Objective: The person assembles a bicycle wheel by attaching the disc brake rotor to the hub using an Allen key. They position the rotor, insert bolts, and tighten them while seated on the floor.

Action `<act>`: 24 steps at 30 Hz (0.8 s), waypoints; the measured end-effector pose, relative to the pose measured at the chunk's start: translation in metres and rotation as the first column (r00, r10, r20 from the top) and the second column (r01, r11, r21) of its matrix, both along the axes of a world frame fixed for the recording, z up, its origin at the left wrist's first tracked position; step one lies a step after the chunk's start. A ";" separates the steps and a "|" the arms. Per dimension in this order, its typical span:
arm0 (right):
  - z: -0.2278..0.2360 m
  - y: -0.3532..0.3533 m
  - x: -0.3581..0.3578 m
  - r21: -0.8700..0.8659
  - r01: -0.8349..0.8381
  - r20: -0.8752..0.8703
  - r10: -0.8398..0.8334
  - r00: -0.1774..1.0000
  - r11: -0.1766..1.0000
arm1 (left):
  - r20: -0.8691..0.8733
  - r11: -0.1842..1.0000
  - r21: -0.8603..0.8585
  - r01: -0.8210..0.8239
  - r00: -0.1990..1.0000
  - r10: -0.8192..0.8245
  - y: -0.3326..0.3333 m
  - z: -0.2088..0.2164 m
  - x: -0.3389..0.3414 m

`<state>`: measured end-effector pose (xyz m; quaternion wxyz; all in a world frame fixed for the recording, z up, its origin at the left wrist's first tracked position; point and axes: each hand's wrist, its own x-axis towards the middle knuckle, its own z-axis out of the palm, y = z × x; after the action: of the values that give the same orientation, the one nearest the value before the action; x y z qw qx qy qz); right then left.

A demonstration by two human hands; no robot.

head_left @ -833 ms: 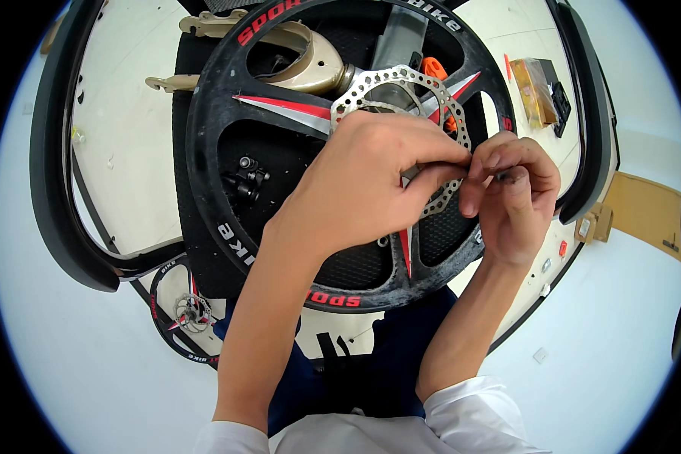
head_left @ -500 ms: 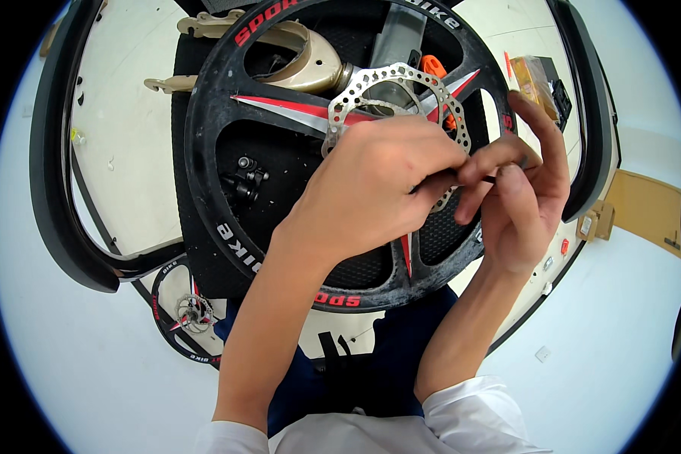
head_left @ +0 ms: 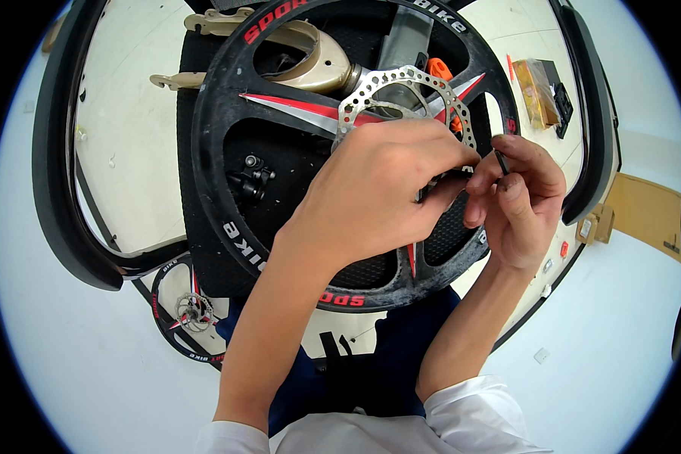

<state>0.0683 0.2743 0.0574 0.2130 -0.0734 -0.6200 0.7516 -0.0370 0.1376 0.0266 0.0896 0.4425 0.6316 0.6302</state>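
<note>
A black spoked wheel (head_left: 231, 91) with red and silver accents lies flat before me, a drilled silver brake disc (head_left: 353, 97) at its hub. Over the disc's near side reaches my left hand (head_left: 390, 185), thumb and fingers pinched together. Whatever sits in that pinch is too small and covered to make out. Close beside its fingertips, my right hand (head_left: 523, 204) holds a short thin black rod (head_left: 501, 162) between thumb and fingers. The hub centre is hidden behind my left hand.
Under the wheel are a gold fork-like part (head_left: 325, 64), a grey tube (head_left: 406, 41), an orange piece (head_left: 439, 69) and small black fittings (head_left: 251, 180). A smaller-looking second wheel (head_left: 159, 303) is at lower left. A yellow packet (head_left: 536, 91) lies right; curved black rails (head_left: 49, 166) flank the sides.
My right hand's raised fingers have curled inward, and the black rod has turned from nearly level to steep. The wheel has shifted slightly to the right in view.
</note>
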 end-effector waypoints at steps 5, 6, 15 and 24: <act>-0.002 0.002 -0.002 -0.082 -0.012 -0.041 0.009 0.999 0.997 | -0.072 0.995 0.091 -0.039 0.996 0.045 0.006 -0.010 0.002; -0.001 0.000 -0.003 -0.086 -0.006 -0.047 0.002 0.999 0.996 | -0.059 0.997 0.072 -0.024 0.998 0.028 0.006 -0.010 0.003; 0.005 -0.011 0.002 0.253 0.255 -0.026 -0.257 0.966 0.933 | -0.067 0.999 -0.021 -0.026 0.997 0.024 0.003 -0.008 0.007; 0.007 0.001 0.012 0.228 0.238 0.069 -0.260 0.963 0.944 | -0.067 0.989 -0.132 0.062 0.995 -0.071 -0.001 -0.003 0.008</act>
<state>0.0799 0.2750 0.0643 0.2824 -0.1642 -0.6940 0.6417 -0.0294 0.1369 0.0234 0.1165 0.4789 0.6589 0.5683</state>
